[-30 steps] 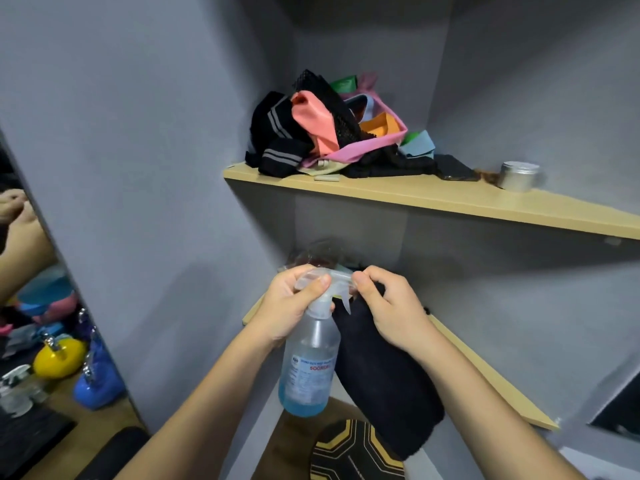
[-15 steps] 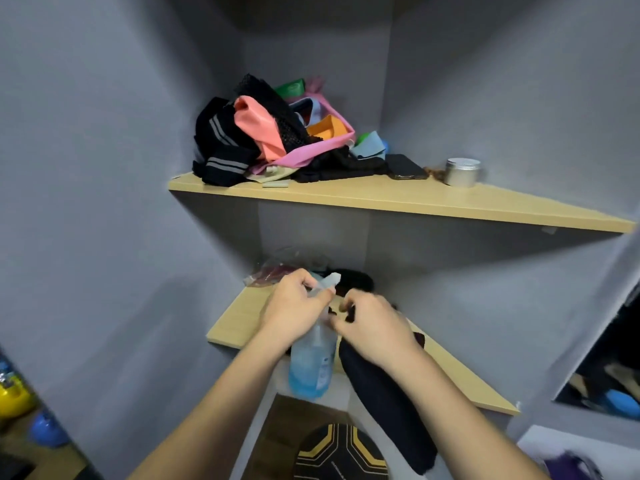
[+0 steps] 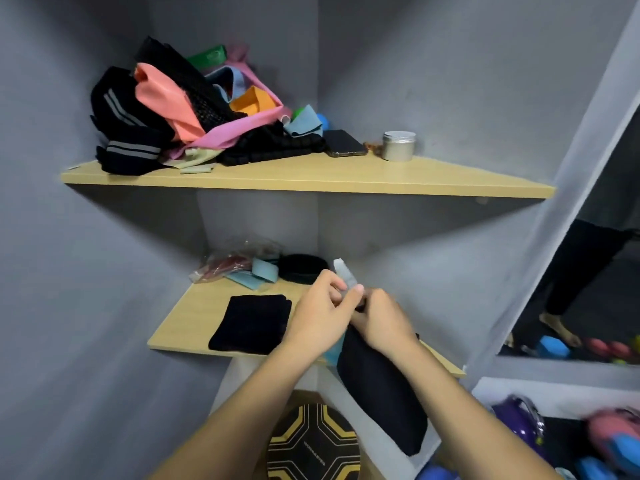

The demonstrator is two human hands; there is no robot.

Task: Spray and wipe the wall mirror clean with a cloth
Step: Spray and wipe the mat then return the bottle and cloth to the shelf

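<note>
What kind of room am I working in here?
Likely a home gym corner: coloured stretchy resistance bands piled on a wooden corner shelf, a wall mirror reflecting a blue dumbbell, and a purple kettlebell below.

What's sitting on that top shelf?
The upper shelf holds a pile of colourful bands and dark clothes, a dark phone and a round silver tin. Whatever lies beneath or behind the pile is covered.

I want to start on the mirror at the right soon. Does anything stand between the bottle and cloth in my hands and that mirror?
Nothing visible does. The left hand holds the spray bottle and the right hand holds the black cloth, both over the lower shelf. Between them and the wall mirror there is only bare grey wall.
</note>
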